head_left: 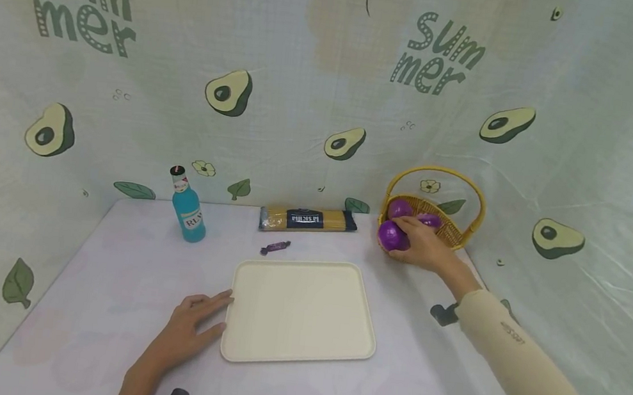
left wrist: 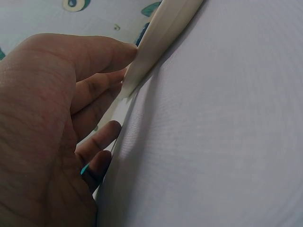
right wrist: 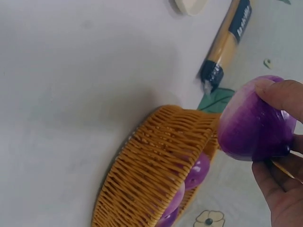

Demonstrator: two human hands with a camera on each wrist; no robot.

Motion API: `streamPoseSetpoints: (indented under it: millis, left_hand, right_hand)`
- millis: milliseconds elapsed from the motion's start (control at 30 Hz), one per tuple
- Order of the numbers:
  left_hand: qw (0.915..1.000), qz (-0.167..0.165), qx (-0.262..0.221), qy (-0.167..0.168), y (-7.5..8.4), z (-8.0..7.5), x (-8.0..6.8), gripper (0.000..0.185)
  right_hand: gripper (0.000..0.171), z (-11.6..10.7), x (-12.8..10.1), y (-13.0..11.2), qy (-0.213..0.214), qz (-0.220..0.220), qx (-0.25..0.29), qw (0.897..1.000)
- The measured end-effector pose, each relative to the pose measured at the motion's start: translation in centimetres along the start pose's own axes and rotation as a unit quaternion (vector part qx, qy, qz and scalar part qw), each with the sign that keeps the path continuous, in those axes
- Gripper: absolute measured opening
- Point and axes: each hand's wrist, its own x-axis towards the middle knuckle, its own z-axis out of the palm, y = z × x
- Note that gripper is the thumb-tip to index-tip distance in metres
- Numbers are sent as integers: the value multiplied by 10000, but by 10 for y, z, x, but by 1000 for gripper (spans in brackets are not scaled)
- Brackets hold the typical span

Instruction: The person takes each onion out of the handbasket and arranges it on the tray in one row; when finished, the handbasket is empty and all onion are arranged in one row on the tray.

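My right hand [head_left: 424, 244] grips a shiny purple onion [right wrist: 255, 120] at the front left rim of a yellow wicker basket [right wrist: 137, 170]. Thumb and fingers lie around the onion, which is above the rim in the right wrist view. More purple onions [right wrist: 198, 171] lie inside the basket, partly hidden by its wall. On the left, my left hand [head_left: 183, 333] rests beside a cream rectangular tray [head_left: 301, 315], its fingertips at the tray's left edge. In the left wrist view the thumb [left wrist: 102, 54] touches the rim and the fingers are loosely extended.
A blue bottle [head_left: 190, 210] stands at the back left. Along the back lies a pack of spaghetti [head_left: 308, 220], with a small purple wrapped candy [head_left: 275, 248] in front of it. Printed cloth hangs behind and beside the table; the basket's handle [head_left: 438, 169] arches up.
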Motion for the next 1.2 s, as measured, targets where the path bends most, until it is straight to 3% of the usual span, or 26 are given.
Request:
streamPoseSetpoints:
  millis: [233,1200]
  left_hand:
    - [9996,-259,41,-134,3,-1,0,56]
    - [9997,-222,102,-87,1,1,1,56]
  right_hand:
    - [80,3,-1,-7,24,-241,6,9997]
    - [79,18,-8,-54,-75,-706,194,9973]
